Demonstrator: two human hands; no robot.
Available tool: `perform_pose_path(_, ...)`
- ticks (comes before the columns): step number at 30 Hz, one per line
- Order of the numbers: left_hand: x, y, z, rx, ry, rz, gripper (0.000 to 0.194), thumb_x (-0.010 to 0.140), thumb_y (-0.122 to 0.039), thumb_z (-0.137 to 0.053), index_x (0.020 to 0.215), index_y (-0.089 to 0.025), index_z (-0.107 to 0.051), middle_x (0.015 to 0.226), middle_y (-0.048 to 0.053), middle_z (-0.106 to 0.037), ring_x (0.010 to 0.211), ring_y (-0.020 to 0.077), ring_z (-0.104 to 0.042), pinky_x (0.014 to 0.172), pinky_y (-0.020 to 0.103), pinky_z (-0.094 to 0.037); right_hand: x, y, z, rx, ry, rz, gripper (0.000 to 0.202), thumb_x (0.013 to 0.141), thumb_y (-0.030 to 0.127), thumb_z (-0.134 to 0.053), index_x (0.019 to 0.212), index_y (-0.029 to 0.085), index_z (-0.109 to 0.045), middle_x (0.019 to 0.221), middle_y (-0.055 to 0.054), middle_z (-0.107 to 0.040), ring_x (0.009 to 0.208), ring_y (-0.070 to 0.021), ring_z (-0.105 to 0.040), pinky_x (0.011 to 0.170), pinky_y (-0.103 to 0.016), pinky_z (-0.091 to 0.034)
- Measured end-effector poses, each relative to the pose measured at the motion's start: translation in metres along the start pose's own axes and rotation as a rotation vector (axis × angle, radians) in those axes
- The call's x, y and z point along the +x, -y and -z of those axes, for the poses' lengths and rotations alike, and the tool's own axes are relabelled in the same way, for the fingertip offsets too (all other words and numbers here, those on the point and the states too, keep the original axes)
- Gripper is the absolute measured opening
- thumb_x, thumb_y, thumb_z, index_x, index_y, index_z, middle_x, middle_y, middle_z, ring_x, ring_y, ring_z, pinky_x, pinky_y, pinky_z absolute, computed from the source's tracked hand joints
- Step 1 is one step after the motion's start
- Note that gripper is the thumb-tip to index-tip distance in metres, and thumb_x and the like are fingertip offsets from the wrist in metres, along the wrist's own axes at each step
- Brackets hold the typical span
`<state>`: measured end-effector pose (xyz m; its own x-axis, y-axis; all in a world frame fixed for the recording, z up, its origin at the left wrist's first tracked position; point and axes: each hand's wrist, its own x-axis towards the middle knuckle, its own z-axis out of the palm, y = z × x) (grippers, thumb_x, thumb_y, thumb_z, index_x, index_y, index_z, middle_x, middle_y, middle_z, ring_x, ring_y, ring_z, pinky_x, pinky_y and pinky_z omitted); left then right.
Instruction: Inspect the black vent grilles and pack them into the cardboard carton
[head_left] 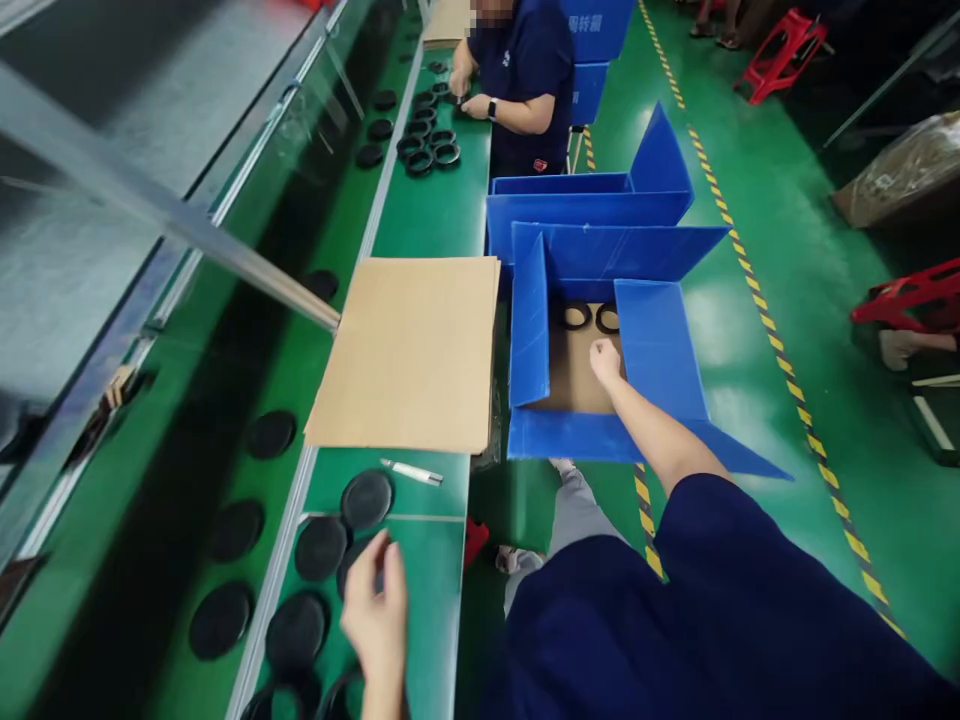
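Observation:
My left hand (376,605) is above the green bench, with its fingers curled and a gap between thumb and fingers. Nothing shows in its grip. Just behind it lies a round black part (351,565), half covered by the hand. More black discs, one of them a black disc (367,499), lie around it. My right hand (604,362) reaches into a blue corrugated box (574,435) with its fingers closed; whatever they may hold is hidden. Beyond that hand, two black rings, including a black ring (576,316), rest on the brown cardboard (577,375) in the box.
A stack of brown cardboard sheets (412,350) covers part of the bench, with a white pen (412,472) before it. Black discs lie on the green conveyor (292,370) at left. A co-worker (525,80) handles black rings farther along. Another blue box (585,208) stands behind mine.

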<state>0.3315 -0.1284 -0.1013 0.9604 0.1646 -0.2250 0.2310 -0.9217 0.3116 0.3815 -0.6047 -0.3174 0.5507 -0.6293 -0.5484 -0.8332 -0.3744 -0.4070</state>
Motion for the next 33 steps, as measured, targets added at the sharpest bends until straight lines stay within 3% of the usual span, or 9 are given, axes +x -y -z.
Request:
perform_pose_path(4, 0.02, -0.176, -0.124, -0.216, 0.676, -0.395, 0.045, 0.101, -0.048, -0.044, 0.132, -0.027, -0.069, 0.136, 0.008, -0.069, 0.13, 0.0247, -0.063, 0.115, 0.043, -0.05, 0.074, -0.045, -0.027, 0.045, 0.114, -0.277, 0.042, 0.105, 0.037, -0.05, 0.137, 0.011, -0.058, 0.14, -0.02, -0.056, 0.126, -0.0269, -0.056, 0.105, -0.045, -0.048)
perform_pose_path(6, 0.021, -0.227, -0.174, -0.153, 1.023, -0.556, 0.05, 0.101, -0.049, -0.048, 0.147, -0.03, -0.057, 0.155, 0.008, -0.054, 0.149, 0.0259, -0.046, 0.123, 0.048, -0.041, 0.089, -0.062, -0.035, 0.058, 0.165, -0.363, 0.052, 0.103, 0.038, -0.048, 0.146, 0.009, -0.05, 0.153, -0.026, -0.042, 0.138, -0.0309, -0.045, 0.11, -0.046, -0.043)
perform_pose_path(8, 0.023, -0.251, -0.207, 0.019, 1.108, -0.595, 0.061, 0.098, -0.049, -0.055, 0.156, -0.03, -0.046, 0.168, 0.011, -0.034, 0.159, 0.0314, -0.023, 0.125, 0.058, -0.031, 0.09, -0.082, -0.027, 0.057, 0.166, -0.373, 0.065, 0.098, 0.043, -0.052, 0.154, 0.011, -0.04, 0.163, -0.025, -0.026, 0.146, -0.0334, -0.034, 0.115, -0.048, -0.037)
perform_pose_path(14, 0.039, -0.233, -0.228, 0.363, 0.54, -0.515, 0.067, 0.101, -0.042, -0.051, 0.162, -0.022, -0.032, 0.172, 0.025, -0.008, 0.157, 0.0416, -0.024, 0.12, 0.071, -0.026, 0.107, -0.161, 0.047, -0.086, -0.506, -0.426, 0.07, 0.096, 0.044, -0.051, 0.156, 0.016, -0.031, 0.165, -0.023, -0.019, 0.152, -0.0373, -0.02, 0.12, -0.061, -0.018)
perform_pose_path(17, 0.053, -0.218, -0.232, 0.345, 0.325, -0.457, 0.078, 0.098, -0.044, -0.055, 0.165, -0.022, -0.021, 0.17, 0.029, -0.012, 0.156, 0.0451, -0.026, 0.116, 0.072, -0.032, 0.167, -0.176, 0.057, -0.032, -0.57, -0.584, 0.065, 0.098, 0.039, -0.048, 0.155, 0.011, -0.033, 0.16, -0.025, -0.027, 0.149, -0.0346, -0.023, 0.12, -0.056, -0.018)
perform_pose_path(22, 0.067, -0.209, -0.247, 0.245, 0.115, -0.415, 0.094, 0.093, -0.044, -0.063, 0.166, -0.031, -0.006, 0.172, 0.023, -0.009, 0.157, 0.0438, -0.024, 0.117, 0.066, -0.038, 0.279, -0.168, 0.005, 0.035, -0.397, -0.526, 0.064, 0.103, 0.04, -0.046, 0.156, 0.007, -0.033, 0.156, -0.027, -0.032, 0.144, -0.0307, -0.022, 0.119, -0.049, -0.016)
perform_pose_path(25, 0.065, -0.208, -0.252, 0.261, 0.14, -0.414, 0.092, 0.092, -0.04, -0.065, 0.166, -0.035, -0.01, 0.174, 0.018, -0.007, 0.156, 0.0434, -0.026, 0.117, 0.066, -0.039, 0.303, -0.172, -0.034, 0.061, -0.158, -0.457, 0.071, 0.099, 0.034, -0.053, 0.158, 0.004, -0.028, 0.149, -0.028, -0.038, 0.136, -0.0296, -0.033, 0.112, -0.043, -0.028)
perform_pose_path(29, 0.062, -0.209, -0.255, 0.252, 0.149, -0.392, 0.088, 0.093, -0.036, -0.065, 0.165, -0.036, -0.014, 0.174, 0.017, -0.009, 0.157, 0.044, -0.024, 0.115, 0.068, -0.041, 0.27, -0.179, -0.073, 0.036, -0.054, -0.433, 0.09, 0.09, 0.017, -0.059, 0.164, 0.006, -0.01, 0.149, -0.029, -0.032, 0.133, -0.0281, -0.043, 0.106, -0.036, -0.038)
perform_pose_path(33, 0.059, -0.212, -0.257, 0.191, 0.168, -0.356, 0.086, 0.093, -0.033, -0.067, 0.164, -0.034, -0.019, 0.173, 0.019, -0.01, 0.155, 0.0443, -0.027, 0.112, 0.066, -0.045, 0.207, -0.147, -0.112, 0.018, 0.006, -0.283, 0.103, 0.081, 0.007, -0.066, 0.166, 0.014, -0.009, 0.158, -0.024, -0.019, 0.141, -0.0305, -0.04, 0.112, -0.035, -0.041)
